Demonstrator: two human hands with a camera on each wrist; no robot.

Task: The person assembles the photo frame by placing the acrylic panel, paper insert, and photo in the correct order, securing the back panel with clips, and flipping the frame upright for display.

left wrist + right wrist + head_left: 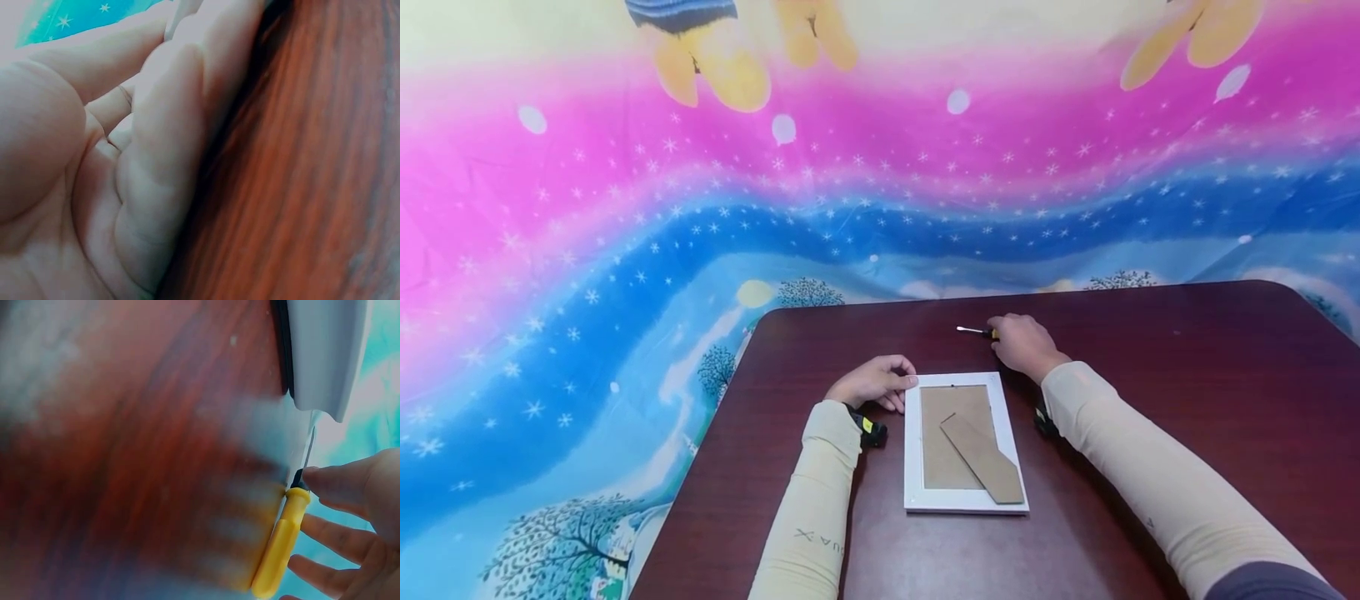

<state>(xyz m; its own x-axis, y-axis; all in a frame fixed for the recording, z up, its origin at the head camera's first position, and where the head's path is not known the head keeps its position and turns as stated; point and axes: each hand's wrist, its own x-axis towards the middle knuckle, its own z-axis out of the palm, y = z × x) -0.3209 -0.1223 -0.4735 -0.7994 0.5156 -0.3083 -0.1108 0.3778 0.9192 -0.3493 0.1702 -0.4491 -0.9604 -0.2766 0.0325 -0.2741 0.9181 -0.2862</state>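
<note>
Surface: I see a dark red table (pixel 1150 400).
Frame: white picture frame (pixel 913 450), face down, centre.
Left hand (pixel 872 382): fingers curled, touching frame's corner.
Right hand (pixel 1024 343): fingers relaxed over yellow-handled screwdriver (pixel 280 547), beyond frame.

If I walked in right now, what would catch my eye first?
Probably the bright pink and blue starry cloth behind the dark red table. Next, the white picture frame lying back up at the table's middle, the left hand touching its corner. Just beyond it, the right hand reaches a yellow-handled screwdriver.
</note>
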